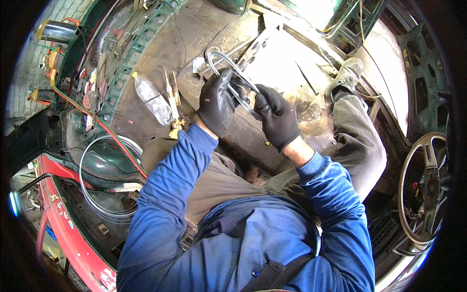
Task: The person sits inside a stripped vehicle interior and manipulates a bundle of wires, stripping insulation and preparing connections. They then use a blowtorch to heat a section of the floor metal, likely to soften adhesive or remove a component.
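Both my hands wear black work gloves. My left hand [215, 103] is closed around a bent bundle of silvery metal wire [223, 56], whose loop sticks out beyond my fingers. My right hand [277, 117] pinches the same wire a little to the right, thumb and fingers pressed together. The wire's strands run between the two hands, above a dark box-shaped ridge of the car floor [260, 146]. Left of my left hand lies a torch with brass fittings [173, 104], beside a crumpled clear plastic bottle [152, 100] with a yellow cap.
A large coil of similar wire [87, 194] lies at my left. Red and green hoses [97, 123] cross near it. A steering wheel [402, 194] stands at the right. My outstretched shoe [347, 77] rests near a bright opening. Green perforated body metal [127, 63] edges the left side.
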The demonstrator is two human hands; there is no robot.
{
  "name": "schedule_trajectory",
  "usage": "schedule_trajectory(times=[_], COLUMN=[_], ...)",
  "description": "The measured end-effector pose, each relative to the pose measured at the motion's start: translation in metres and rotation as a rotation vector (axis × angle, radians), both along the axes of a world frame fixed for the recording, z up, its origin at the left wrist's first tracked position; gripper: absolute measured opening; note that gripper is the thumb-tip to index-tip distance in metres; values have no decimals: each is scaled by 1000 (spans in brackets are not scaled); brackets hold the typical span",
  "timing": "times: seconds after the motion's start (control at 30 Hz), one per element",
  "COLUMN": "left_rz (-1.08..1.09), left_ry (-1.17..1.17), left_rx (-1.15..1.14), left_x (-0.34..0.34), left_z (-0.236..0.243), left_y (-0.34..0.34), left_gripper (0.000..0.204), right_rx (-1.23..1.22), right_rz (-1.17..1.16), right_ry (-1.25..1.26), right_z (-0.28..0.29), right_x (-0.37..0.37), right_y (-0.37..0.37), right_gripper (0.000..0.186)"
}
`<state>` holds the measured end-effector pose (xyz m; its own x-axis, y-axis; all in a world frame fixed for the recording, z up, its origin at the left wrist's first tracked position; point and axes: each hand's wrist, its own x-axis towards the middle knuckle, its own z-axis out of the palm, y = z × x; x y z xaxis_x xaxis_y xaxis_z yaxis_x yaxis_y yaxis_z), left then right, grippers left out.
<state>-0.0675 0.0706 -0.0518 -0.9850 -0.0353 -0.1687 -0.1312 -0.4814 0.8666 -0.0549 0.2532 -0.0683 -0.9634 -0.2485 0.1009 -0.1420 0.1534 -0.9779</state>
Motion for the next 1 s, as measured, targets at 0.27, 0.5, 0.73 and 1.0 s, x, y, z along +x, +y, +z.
schedule_trajectory(times=[0.27, 0.5, 0.73, 1.0], left_rz=[100, 119, 106, 207], left_ry=[-86, -163, -88, -290], left_rx=[-26, -3, 83, -241], left_x=[-2, 9, 13, 26], left_z=[-1, 3, -17, -38], left_y=[2, 9, -3, -27], left_gripper=[28, 25, 23, 44], right_rx=[9, 37, -12, 340], right_rz=[-20, 70, 87, 155], right_ry=[114, -88, -94, -18], right_z=[-3, 0, 3, -20], right_x=[-1, 1, 15, -7], right_y=[1, 5, 0, 4], right_gripper=[33, 29, 28, 26])
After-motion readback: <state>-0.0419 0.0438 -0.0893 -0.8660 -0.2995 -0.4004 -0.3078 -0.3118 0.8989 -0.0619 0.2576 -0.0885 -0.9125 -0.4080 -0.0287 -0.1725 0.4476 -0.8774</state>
